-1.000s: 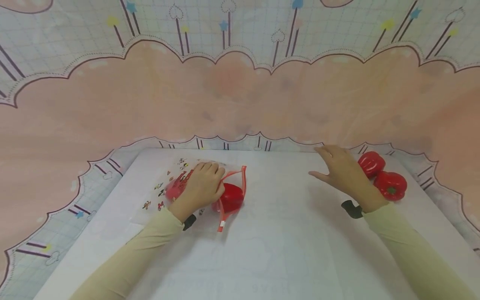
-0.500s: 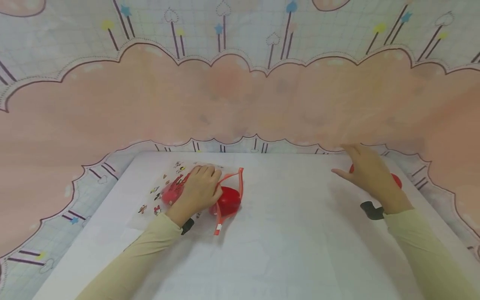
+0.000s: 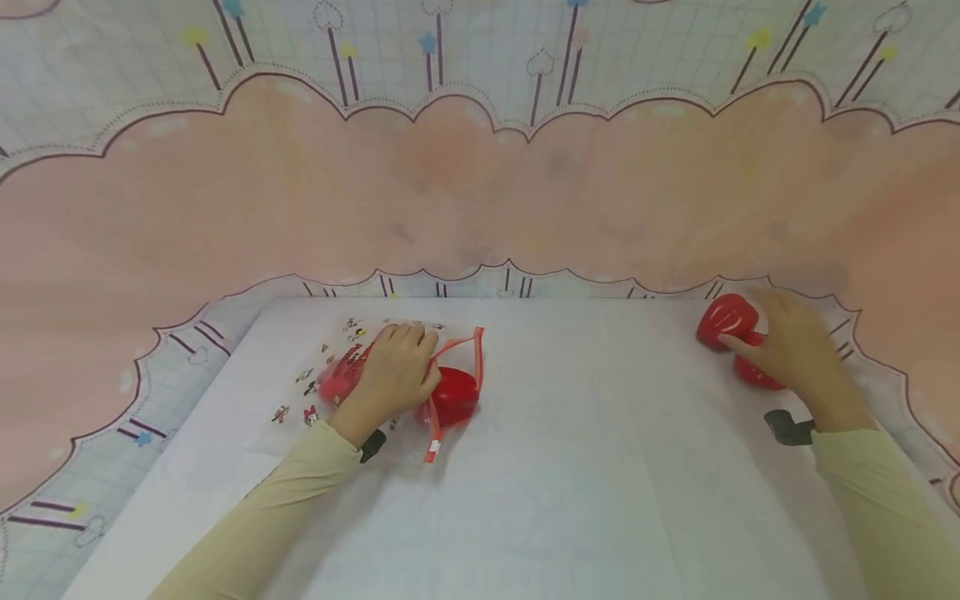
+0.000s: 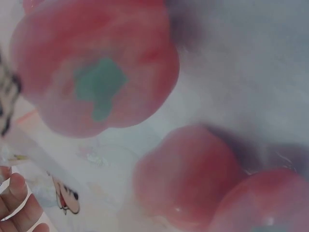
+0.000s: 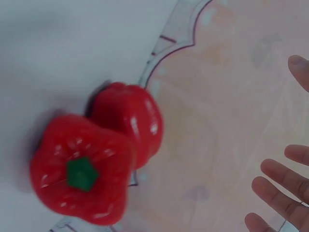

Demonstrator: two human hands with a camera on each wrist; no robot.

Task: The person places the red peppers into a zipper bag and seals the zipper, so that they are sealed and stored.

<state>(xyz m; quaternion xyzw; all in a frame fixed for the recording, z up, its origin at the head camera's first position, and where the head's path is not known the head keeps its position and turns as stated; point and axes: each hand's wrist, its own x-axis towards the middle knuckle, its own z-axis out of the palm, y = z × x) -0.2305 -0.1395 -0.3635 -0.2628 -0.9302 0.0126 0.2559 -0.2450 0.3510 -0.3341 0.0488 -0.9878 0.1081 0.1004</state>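
Observation:
My left hand (image 3: pixel 393 371) grips the upper side of a clear plastic pouch (image 3: pixel 281 429) with cartoon prints and a red-edged mouth, at the left of the table. One red bell pepper (image 3: pixel 456 398) sits at the pouch's mouth; another pepper (image 3: pixel 337 385) shows pinkish through the plastic. From the left wrist, a pepper with a green stem (image 4: pixel 91 72) fills the upper left. My right hand (image 3: pixel 798 346), fingers spread, hovers by two red bell peppers at the table's far right. Its thumb overlaps the rear pepper (image 3: pixel 726 318); it partly hides the front pepper (image 3: pixel 753 375).
The white tabletop (image 3: pixel 577 450) stretches between both hands. Behind it hangs a peach and white patterned cloth (image 3: pixel 480 200), which also flanks the table's sides. Both right-hand peppers lie close to the table's right edge.
My right hand has moved right, from left of the two peppers, across them, to their right side. My left hand keeps its grip on the pouch. The head view has shifted slightly.

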